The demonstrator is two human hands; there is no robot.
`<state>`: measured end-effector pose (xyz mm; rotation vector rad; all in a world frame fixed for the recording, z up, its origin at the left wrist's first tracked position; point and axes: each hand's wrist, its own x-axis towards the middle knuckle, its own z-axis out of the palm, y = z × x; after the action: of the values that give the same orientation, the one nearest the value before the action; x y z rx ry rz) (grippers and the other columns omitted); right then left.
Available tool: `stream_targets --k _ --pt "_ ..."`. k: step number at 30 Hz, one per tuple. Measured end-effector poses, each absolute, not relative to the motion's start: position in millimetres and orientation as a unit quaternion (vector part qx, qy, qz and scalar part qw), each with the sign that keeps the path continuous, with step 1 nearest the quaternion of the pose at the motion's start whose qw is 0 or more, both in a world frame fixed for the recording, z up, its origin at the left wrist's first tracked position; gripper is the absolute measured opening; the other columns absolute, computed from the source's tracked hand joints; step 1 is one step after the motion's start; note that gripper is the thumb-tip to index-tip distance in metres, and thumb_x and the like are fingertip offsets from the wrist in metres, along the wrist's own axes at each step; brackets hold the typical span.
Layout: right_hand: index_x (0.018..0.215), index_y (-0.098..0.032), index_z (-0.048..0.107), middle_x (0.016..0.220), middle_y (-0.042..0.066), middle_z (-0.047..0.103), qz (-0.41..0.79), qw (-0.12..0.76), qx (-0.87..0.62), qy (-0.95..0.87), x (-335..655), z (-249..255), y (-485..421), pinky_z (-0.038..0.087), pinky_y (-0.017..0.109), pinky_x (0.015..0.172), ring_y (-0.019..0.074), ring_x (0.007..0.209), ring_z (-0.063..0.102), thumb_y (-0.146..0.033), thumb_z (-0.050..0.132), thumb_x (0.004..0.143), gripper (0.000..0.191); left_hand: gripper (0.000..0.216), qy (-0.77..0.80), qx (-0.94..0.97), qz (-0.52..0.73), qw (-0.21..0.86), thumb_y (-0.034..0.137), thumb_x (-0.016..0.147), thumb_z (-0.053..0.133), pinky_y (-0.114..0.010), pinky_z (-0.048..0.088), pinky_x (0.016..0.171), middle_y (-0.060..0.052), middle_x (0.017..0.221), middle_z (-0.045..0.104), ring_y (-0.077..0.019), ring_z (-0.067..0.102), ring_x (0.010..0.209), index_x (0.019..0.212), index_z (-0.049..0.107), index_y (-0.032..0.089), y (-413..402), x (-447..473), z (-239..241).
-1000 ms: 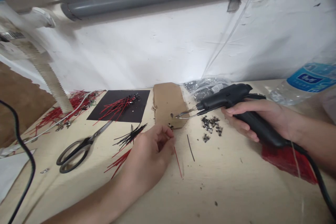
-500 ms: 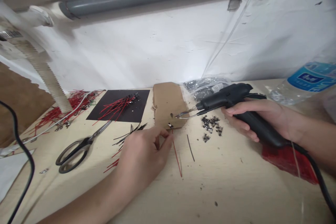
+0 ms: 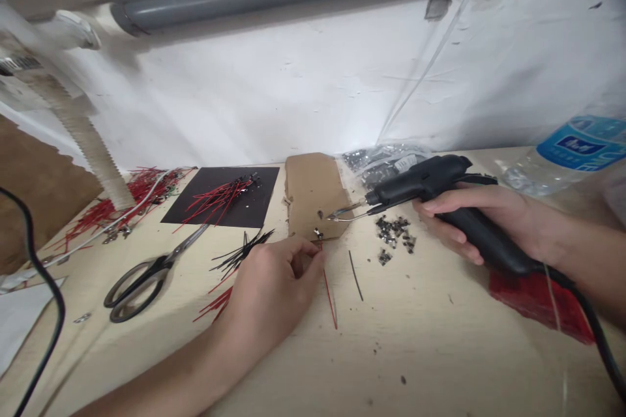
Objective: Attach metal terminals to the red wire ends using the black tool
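My left hand (image 3: 281, 287) pinches a thin red wire (image 3: 329, 293) near its upper end, at the front edge of a brown cardboard piece (image 3: 313, 186). At that end of the wire sits a small black and metal component (image 3: 318, 233), resting on the cardboard. In my right hand (image 3: 469, 221) is a black gun-shaped soldering iron (image 3: 420, 182), gripped by its handle. Its metal tip and a thin feed tube point left over the cardboard, a little above and right of the component, apart from it. A short black wire (image 3: 355, 275) lies right of the red one.
Loose small components (image 3: 394, 234) lie right of the cardboard, before a plastic bag of parts (image 3: 381, 163). Scissors (image 3: 141, 280), a black sheet (image 3: 195, 189) with wired pieces, and a red wire heap (image 3: 105, 212) are leftward. A water bottle (image 3: 577, 150) stands far right.
My left hand has shifted very slightly right, and the red wire's lower end has swung a little left. The soldering iron stays almost where it was.
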<state>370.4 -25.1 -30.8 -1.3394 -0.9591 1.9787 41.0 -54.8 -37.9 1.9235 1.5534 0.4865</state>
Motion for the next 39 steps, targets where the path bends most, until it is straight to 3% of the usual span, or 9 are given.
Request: stream_targets --k 11,25,39 --pt "0.076 -0.019 0.071 0.053 0.000 0.063 0.740 0.277 -0.503 -0.351 372.4 -32.9 -24.2 0.052 0.024 0.036 0.0152 0.039 0.058 -0.041 0.080 0.082 0.025 0.023 0.598 0.730 0.174 0.282 0.043 0.093 0.062 -0.026 0.032 0.052 0.005 0.063 0.065 -0.0128 0.050 0.056 0.084 0.075 0.027 -55.0 41.2 -41.8" --pt "0.066 -0.019 0.067 0.052 0.000 0.062 0.731 0.271 -0.504 -0.372 369.3 -30.1 -24.5 0.050 0.023 0.037 0.0145 0.039 0.059 -0.044 0.079 0.082 0.032 0.029 0.592 0.729 0.186 0.289 0.043 0.096 0.058 -0.025 0.031 0.049 0.005 0.057 0.061 -0.0120 0.049 0.051 0.078 0.072 0.024 -56.0 41.6 -44.7" --pt "0.072 -0.019 0.069 0.053 -0.001 0.061 0.731 0.269 -0.509 -0.368 371.0 -30.4 -24.9 0.052 0.024 0.037 0.0143 0.039 0.057 -0.044 0.079 0.081 0.028 0.025 0.595 0.733 0.177 0.277 0.039 0.093 0.060 -0.025 0.032 0.051 0.004 0.061 0.065 -0.0126 0.051 0.053 0.078 0.072 0.023 -56.2 42.2 -43.3"
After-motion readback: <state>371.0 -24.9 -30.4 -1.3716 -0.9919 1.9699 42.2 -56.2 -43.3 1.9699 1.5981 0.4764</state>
